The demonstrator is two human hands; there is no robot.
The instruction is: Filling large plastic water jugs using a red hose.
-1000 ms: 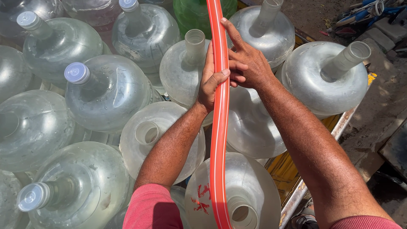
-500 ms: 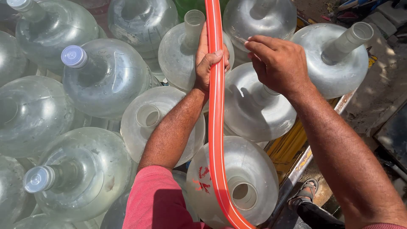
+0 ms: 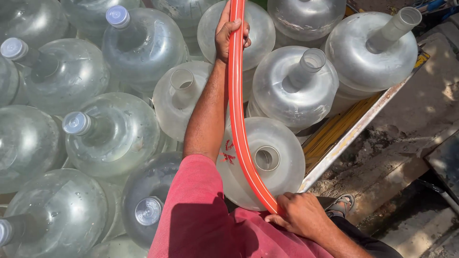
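Orange and ribbed with pale stripes, a hose (image 3: pixel 237 110) runs from 12 o'clock down to 6 o'clock across a packed load of clear water jugs. The fingers of the left hand (image 3: pixel 230 36) are curled tightly around the hose at 12 o'clock, over an open-necked jug (image 3: pixel 260 28). At 6 o'clock the right hand (image 3: pixel 300 215) pinches the hose's lower end, thumb and fingers pressed against it beside a red shirt (image 3: pixel 210 224). Just above that hand the hose crosses an uncapped jug with red marks (image 3: pixel 282 167). Capped jugs (image 3: pixel 114 129) crowd 9 o'clock; a metal cart edge (image 3: pixel 363 126) and bare ground lie toward 3 o'clock
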